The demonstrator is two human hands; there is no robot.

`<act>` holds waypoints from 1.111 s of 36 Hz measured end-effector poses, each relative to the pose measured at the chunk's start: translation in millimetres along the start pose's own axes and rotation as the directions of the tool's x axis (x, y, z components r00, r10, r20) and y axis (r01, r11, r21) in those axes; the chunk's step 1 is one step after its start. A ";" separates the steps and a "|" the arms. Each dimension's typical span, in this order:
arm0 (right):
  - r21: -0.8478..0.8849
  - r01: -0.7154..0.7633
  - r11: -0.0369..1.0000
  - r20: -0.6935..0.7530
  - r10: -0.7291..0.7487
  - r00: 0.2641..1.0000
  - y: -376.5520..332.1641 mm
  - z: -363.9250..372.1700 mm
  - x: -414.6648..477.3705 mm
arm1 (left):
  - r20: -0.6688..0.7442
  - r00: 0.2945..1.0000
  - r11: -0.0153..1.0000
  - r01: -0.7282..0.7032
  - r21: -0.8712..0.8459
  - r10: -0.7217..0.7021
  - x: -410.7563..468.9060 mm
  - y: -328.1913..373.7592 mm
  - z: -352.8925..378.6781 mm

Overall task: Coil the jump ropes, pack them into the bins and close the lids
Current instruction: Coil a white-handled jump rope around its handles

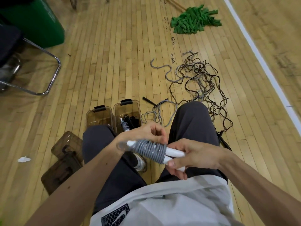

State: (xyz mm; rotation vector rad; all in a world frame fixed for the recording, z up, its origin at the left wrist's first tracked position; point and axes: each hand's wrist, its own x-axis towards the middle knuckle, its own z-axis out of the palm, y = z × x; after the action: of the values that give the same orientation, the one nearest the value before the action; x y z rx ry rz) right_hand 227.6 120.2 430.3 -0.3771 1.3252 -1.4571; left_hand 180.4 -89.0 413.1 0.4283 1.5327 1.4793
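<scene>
Grey jump rope (151, 150), wound on its handles, is held crosswise over the lap, coil pinched by the left hand (145, 132), handle ends gripped by the right hand (195, 157); the bin (130, 108) lies ahead, nearer the left.

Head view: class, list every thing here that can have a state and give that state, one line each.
grey jump rope: wound tight round its white handles, held in both hands.
left hand: pinches the rope at the coil.
right hand: grips the white handles.
left bin: lid off, looks empty.
right bin: lid off, holds coiled ropes.
lids: off, lying on the floor.
loose ropes: uncoiled, tangled on the floor.
</scene>
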 end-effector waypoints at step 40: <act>-0.132 -0.194 0.972 -0.558 0.088 0.825 19.5 -26.1 9.5 | -0.311 0.949 0.649 0.270 0.711 -0.054 -16.2 -2.0 39.6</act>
State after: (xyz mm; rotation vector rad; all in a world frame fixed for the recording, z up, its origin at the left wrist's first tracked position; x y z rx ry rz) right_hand 212.9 129.5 401.2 0.0425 1.9171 -1.3684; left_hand 220.7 -78.6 423.6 0.5556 2.3259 0.7019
